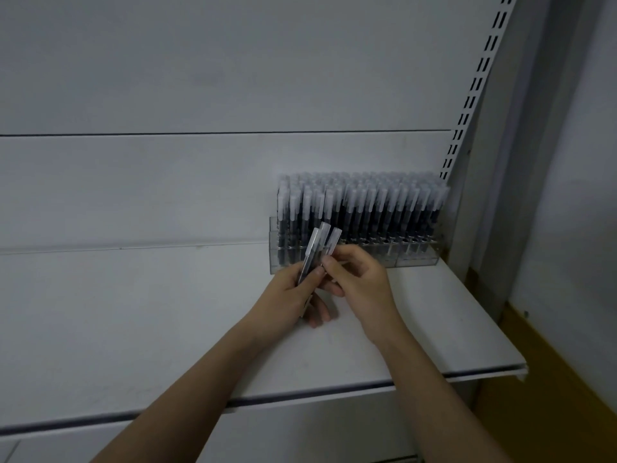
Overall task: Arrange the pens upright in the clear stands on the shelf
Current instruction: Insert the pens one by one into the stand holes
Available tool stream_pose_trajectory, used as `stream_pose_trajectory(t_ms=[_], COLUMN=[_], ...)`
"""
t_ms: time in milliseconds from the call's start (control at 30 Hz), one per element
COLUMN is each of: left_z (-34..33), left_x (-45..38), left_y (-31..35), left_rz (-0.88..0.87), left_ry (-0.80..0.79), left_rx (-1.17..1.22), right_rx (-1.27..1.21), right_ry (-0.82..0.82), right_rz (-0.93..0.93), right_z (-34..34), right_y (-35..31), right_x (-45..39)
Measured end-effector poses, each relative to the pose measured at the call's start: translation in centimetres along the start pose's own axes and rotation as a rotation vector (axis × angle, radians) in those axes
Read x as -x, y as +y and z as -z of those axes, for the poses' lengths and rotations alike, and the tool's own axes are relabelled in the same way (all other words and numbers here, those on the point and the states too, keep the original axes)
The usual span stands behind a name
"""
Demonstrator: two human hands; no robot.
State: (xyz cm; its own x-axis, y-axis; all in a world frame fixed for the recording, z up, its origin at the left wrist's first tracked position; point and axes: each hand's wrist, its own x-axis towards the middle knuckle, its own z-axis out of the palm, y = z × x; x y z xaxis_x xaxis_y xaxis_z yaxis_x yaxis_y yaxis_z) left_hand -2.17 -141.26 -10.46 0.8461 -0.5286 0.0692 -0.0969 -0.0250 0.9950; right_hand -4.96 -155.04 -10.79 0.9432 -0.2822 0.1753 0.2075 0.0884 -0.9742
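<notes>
I see a small bundle of pens point(319, 248) just below the middle of the frame, caps pointing up and tilted slightly to the right, dark barrels with frosted pale caps. The left hand point(293, 295) grips the bundle from the left, its fingers curled round the barrels and the thumb pressed across the front. The right hand point(359, 279) comes in from the right and touches the same bundle, its thumb and forefinger pinching one of the pens near the cap; the remaining fingers curl beneath, and I cannot tell what they touch. The two hands meet just in front of the clear stands point(354, 255), which sit at the back of the shelf point(167, 329) in the right-centre of the frame, pushed against the back panel point(200, 95). The stands are crowded with rows of upright pens point(367, 202), their pale caps forming a dense block; at the left end I can make out some gaps low in the front row.

The shelf itself is a flat white board running from the left edge across to the right, with a dark strip along its front lip. Behind it rises a pale panelled wall with horizontal seams. In the upper right, a slotted white upright point(474, 88) slants upward. Beyond it, at the far right, a grey wall point(581, 162) stands above a yellow-brown surface point(551, 362) in the lower right corner.
</notes>
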Motion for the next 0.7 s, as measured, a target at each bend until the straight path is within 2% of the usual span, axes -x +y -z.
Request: stream_pose_trajectory(t_ms=[133,300,433,700], left_z=[0.1,0.4,0.7,0.9], left_x=[-0.3,-0.4,-0.5,-0.3], left_y=[-0.4,-0.6,-0.7,-0.5], left_rz=[0.008,0.003,-0.01,0.046], left_ry=[0.061,0.184,0.217,0.177], left_rx=[0.058,0.146,0.048,0.188], right_rx=[0.088,0.117,0.303,0.508], right_ry=[0.109,0.264,0.294,0.283], right_rz=[0.036,0.197,0.338,0.421], right_z=[0.5,1.3,1.4,1.0], right_y=[-0.7,-3.7,-4.8,-4.1], right_x=[-0.8,-2.9,-4.4,-5.9])
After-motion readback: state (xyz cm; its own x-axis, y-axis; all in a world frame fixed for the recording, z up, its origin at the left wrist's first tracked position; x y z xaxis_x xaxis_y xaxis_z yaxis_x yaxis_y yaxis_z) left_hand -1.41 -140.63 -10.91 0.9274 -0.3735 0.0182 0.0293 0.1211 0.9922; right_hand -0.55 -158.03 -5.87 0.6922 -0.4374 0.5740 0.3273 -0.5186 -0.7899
